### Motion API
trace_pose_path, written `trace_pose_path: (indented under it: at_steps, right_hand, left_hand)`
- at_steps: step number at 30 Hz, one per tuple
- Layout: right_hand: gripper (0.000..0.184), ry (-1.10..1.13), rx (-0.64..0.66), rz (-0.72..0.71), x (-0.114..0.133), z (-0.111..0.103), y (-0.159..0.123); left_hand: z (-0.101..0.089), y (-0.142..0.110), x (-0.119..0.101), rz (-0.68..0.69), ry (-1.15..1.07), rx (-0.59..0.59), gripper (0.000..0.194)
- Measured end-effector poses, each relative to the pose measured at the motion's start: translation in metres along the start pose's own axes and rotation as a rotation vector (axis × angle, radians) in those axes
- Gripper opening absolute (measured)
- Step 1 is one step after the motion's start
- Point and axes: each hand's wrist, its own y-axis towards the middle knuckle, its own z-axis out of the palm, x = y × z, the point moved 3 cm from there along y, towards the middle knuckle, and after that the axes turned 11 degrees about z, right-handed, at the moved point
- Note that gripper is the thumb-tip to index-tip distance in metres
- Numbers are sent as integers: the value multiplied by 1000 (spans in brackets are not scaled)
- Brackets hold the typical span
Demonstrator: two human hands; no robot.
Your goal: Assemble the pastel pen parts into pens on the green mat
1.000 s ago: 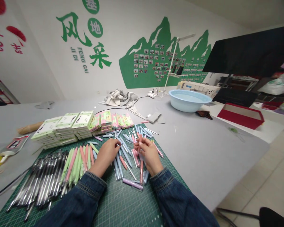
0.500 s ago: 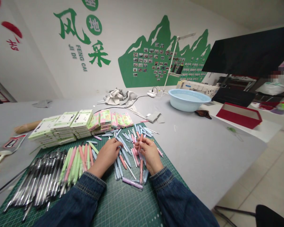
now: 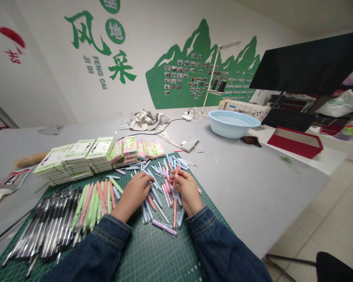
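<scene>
Your right hand point(image 3: 188, 192) pinches the coral pen piece point(image 3: 177, 171) above the loose pens point(image 3: 157, 196) on the green mat point(image 3: 153, 258); hold it lightly, clear of them. Whether your left hand point(image 3: 135, 192), just beside those pens, grips anything, I cannot tell.

Left hand point(image 3: 134, 194) is hiding its own grip; right hand point(image 3: 188, 192) is partly covering coral pen point(image 3: 177, 169); right edge is cutting off black screen point(image 3: 307, 62); wall photos point(image 3: 180, 69) are showing too small for detail.
</scene>
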Motion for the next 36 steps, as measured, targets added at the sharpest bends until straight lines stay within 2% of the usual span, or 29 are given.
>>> trace_pose_path:
  at_steps: [11, 17, 22, 26, 29, 32, 36]
  right_hand:
    - [17, 44, -10, -25, 1, -4, 4]
    - [15, 38, -6, -29, 2, -3, 3]
    - [18, 45, -11, -9, 3, -2, 2]
    - [21, 32, -48, 2, 2, -3, 2]
    - [20, 21, -59, -7, 3, -3, 2]
    - [18, 20, -49, -10, 3, -3, 2]
    - [19, 32, -54, -1, 4, -3, 2]
  left_hand:
    - [14, 2, -49, 282, -207, 148, 11]
    - [18, 0, -58, 310, -194, 138, 11]
    - [14, 2, -45, 214, -158, 91, 15]
    - [0, 7, -15, -6, -11, 16, 16]
    - [-7, 16, 7, -141, 105, 19, 16]
    - [-7, 28, 15, -145, 163, 44, 17]
    - [4, 44, 14, -114, 170, 63, 18]
